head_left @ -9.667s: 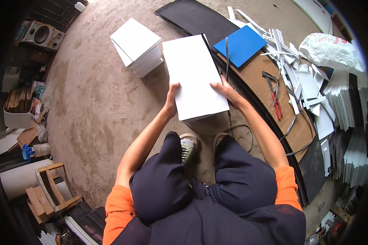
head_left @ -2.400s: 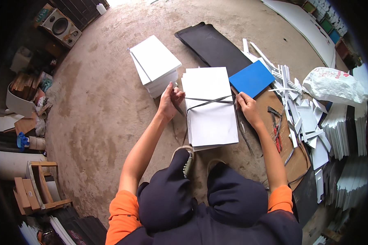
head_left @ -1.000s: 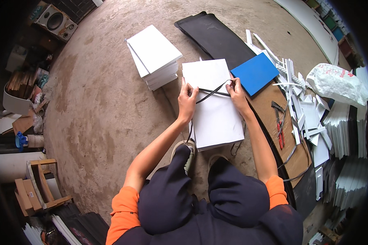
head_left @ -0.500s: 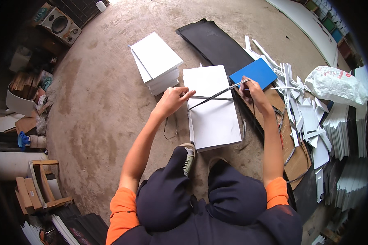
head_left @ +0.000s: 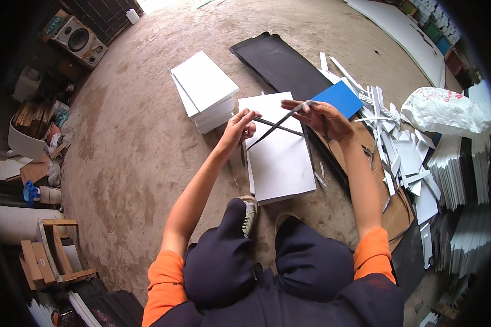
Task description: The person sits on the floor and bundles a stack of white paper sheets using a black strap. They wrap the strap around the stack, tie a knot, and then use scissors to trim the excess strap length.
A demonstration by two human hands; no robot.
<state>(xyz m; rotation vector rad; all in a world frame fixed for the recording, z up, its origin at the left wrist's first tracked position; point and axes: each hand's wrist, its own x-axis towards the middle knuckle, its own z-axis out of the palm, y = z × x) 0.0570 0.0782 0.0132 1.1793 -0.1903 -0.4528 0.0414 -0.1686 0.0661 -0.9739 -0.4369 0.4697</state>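
Note:
A stack of white sheets or boards [head_left: 281, 169] lies on the floor between my feet and hands. Two lengths of thin black strap [head_left: 278, 126] cross above its upper half. My left hand [head_left: 240, 129] pinches one length over the stack's left edge. The other length runs up to my right hand [head_left: 328, 120], which holds it between thumb and fingers near the far right corner; the fingers reach forward and some strap hangs below them. A blue board [head_left: 339, 99] lies just beyond my right hand, partly covered by it.
Another white stack [head_left: 204, 87] stands at the far left. Behind lies a long black sheet [head_left: 278, 60]. White offcuts [head_left: 406, 152], a white plastic bag [head_left: 442, 111] and more stacked boards [head_left: 447, 171] are at the right. A speaker cabinet [head_left: 81, 39] and wooden frames [head_left: 60, 250] line the left.
My right hand has moved a little left, its fingers now stretched out over the stack. My left hand has lifted its strap end, and the crossing straps have shifted.

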